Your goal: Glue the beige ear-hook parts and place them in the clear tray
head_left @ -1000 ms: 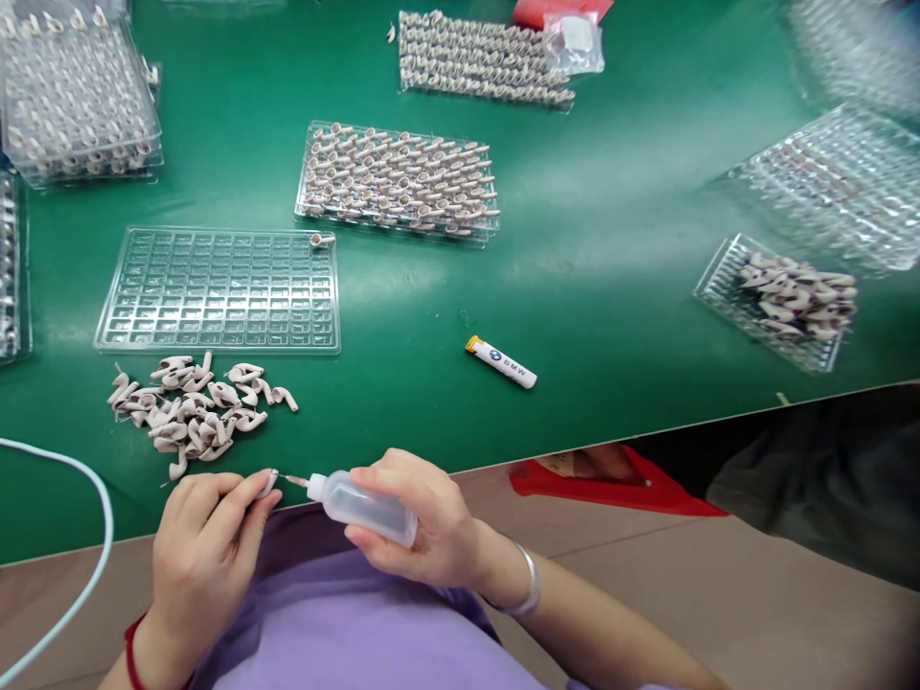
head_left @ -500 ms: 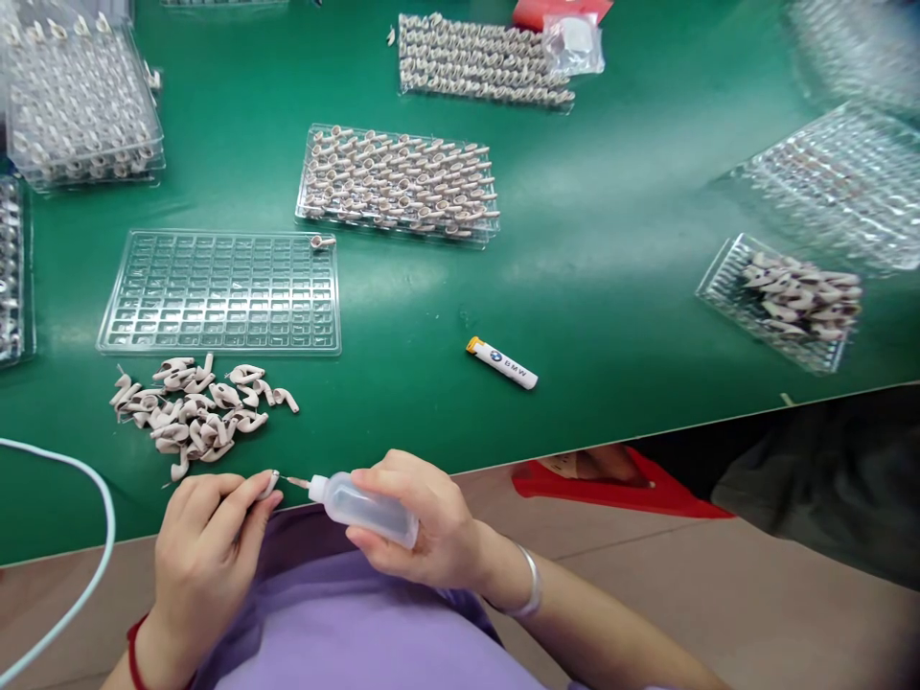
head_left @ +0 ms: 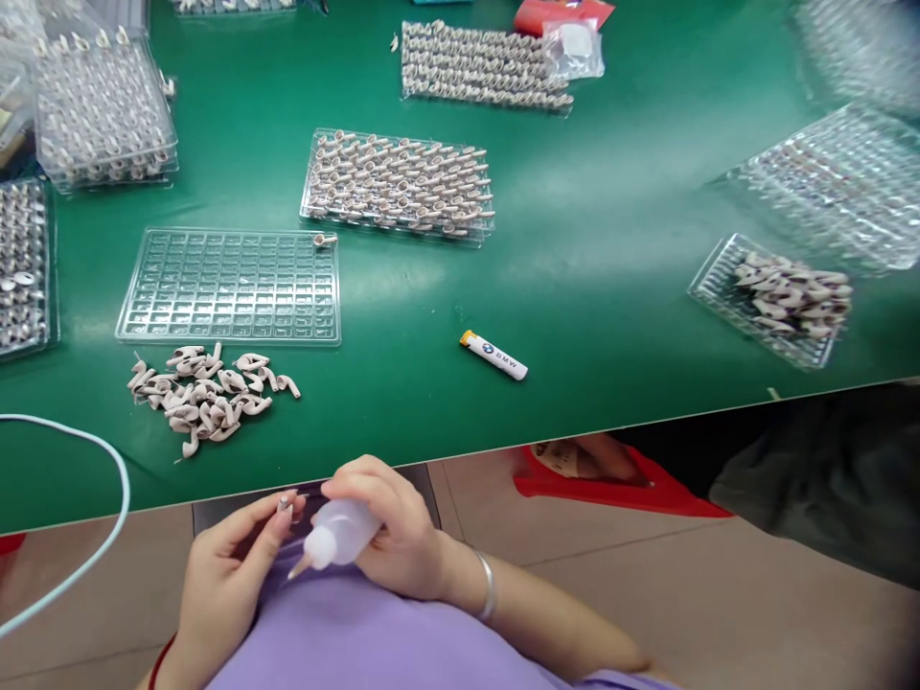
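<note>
At the near edge of a green desk (head_left: 610,220), a person's left hand (head_left: 230,565) holds a small pale piece (head_left: 285,502), its grip pinching between thumb and fingertips; most of the piece is hidden from me. Just to its right, the right hand (head_left: 392,537) has its grip curled around a translucent bottle (head_left: 349,529), tilted over a purple shirt (head_left: 374,632), its narrow tip (head_left: 300,565) apart from the piece. Watching remotely, I judge the bottle light and soft-walled, best held around its rounded body and clear of the tip, likely the more fragile part. The piece I would expect to be light, stiff and slick, wanting a gentle pinch.

At left, a pale cable (head_left: 127,491) bows past the desk edge. Beyond the left hand lies a loose pile of matte, hollow, bent shells (head_left: 231,381), with thin strands poking from some. Just past them sits a clear, thin plastic tray (head_left: 230,287) of moulded cells, one shell (head_left: 321,241) in its far right corner. To the right lies a smooth white tube (head_left: 494,356) with an orange end; at the far side, a crinkled clear bag (head_left: 575,48).
</note>
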### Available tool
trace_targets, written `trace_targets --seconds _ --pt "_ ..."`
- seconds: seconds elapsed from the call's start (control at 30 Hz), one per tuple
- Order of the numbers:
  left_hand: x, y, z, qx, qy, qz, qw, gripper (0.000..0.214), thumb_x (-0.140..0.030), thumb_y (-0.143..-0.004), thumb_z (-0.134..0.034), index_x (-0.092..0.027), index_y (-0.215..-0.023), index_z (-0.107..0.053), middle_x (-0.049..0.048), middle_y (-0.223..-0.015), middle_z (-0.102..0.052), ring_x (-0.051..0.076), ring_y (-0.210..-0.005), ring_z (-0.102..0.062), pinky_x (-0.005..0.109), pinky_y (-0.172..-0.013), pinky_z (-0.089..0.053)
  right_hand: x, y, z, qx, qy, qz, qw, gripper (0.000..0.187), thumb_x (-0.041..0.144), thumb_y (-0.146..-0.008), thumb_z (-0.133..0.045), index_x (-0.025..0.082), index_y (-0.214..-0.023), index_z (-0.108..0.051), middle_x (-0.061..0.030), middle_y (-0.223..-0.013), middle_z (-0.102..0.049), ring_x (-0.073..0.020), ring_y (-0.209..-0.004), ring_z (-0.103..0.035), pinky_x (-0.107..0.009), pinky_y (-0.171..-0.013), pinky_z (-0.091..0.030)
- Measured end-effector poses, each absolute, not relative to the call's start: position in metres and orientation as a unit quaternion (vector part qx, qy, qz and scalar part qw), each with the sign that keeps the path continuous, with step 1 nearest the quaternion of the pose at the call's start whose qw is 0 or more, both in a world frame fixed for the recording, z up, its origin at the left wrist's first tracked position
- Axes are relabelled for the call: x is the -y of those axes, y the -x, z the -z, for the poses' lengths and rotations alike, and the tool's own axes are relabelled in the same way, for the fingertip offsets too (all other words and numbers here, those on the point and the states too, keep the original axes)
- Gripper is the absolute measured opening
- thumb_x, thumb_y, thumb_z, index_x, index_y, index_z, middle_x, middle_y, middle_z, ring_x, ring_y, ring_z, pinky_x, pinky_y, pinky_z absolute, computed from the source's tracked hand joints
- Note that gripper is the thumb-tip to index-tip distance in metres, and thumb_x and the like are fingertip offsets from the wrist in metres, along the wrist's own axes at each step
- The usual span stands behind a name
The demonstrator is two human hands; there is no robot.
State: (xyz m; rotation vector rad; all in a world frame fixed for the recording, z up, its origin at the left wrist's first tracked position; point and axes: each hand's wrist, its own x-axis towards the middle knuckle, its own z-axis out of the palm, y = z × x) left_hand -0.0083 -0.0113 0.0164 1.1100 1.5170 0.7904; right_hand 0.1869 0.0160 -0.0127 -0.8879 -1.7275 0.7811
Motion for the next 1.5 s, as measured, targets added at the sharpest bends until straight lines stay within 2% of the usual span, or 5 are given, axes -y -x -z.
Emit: trace_targets --seconds 0.07,0.17,0.83,1.27,1.5 --pt "0.014 0.005 -0.011 -0.647 -0.319 -0.302 0.623 0.038 -0.051 -0.072 -0.077 -0.019 -0.092 -0.080 0.0105 -0.085 -0.077 0.021 -0.070 -0.069 0.026 -0.059 -0.055 -0.014 -0.179 0.017 0.737 0.377 -0.250 0.502 0.028 0.011 -0.085 -0.058 0.022 -0.109 -0.057 -0.0048 -0.086 -0.067 -0.0180 -0.075 -0.062 -0.032 -0.067 -0.049" --pt "0.012 -0.001 -0.003 -0.645 -0.204 -0.300 0.673 0.047 -0.055 -0.059 -0.084 -0.015 -0.085 -0.080 0.0081 -0.070 -0.072 0.014 -0.058 -0.059 0.022 -0.052 -0.047 -0.012 -0.173 0.022 0.750 0.410 -0.189 0.484 0.019 0.011 -0.086 -0.055 0.022 -0.102 -0.057 -0.0023 -0.081 -0.067 -0.0173 -0.073 -0.062 -0.034 -0.071 -0.041" --pt "0.002 -0.018 0.004 -0.660 -0.109 -0.333 0.665 0.046 -0.048 -0.039 -0.092 -0.014 -0.068 -0.080 0.0053 -0.057 -0.066 0.005 -0.045 -0.040 0.017 -0.039 -0.028 -0.010 -0.170 0.025 0.736 0.446 -0.175 0.478 0.015 0.007 -0.083 -0.055 0.020 -0.092 -0.056 -0.0021 -0.078 -0.067 -0.0167 -0.074 -0.060 -0.035 -0.075 -0.038" --pt "0.002 -0.024 0.008 -0.646 -0.097 -0.366 0.663 0.041 -0.046 -0.042 -0.093 -0.017 -0.069 -0.080 0.0051 -0.060 -0.070 0.011 -0.057 -0.056 0.017 -0.052 -0.048 -0.010 -0.171 0.027 0.747 0.445 -0.158 0.469 0.011 0.009 -0.088 -0.053 0.018 -0.092 -0.058 -0.0030 -0.080 -0.067 -0.0169 -0.077 -0.059 -0.035 -0.076 -0.039" --pt "0.003 -0.010 0.006 -0.633 -0.226 -0.339 0.658 0.034 -0.048 -0.059 -0.085 -0.020 -0.078 -0.082 0.0069 -0.073 -0.076 0.015 -0.060 -0.064 0.020 -0.055 -0.052 -0.015 -0.179 0.021 0.770 0.428 -0.170 0.441 0.013 0.008 -0.089 -0.052 0.019 -0.095 -0.056 -0.0037 -0.083 -0.068 -0.0172 -0.077 -0.058 -0.034 -0.073 -0.040"
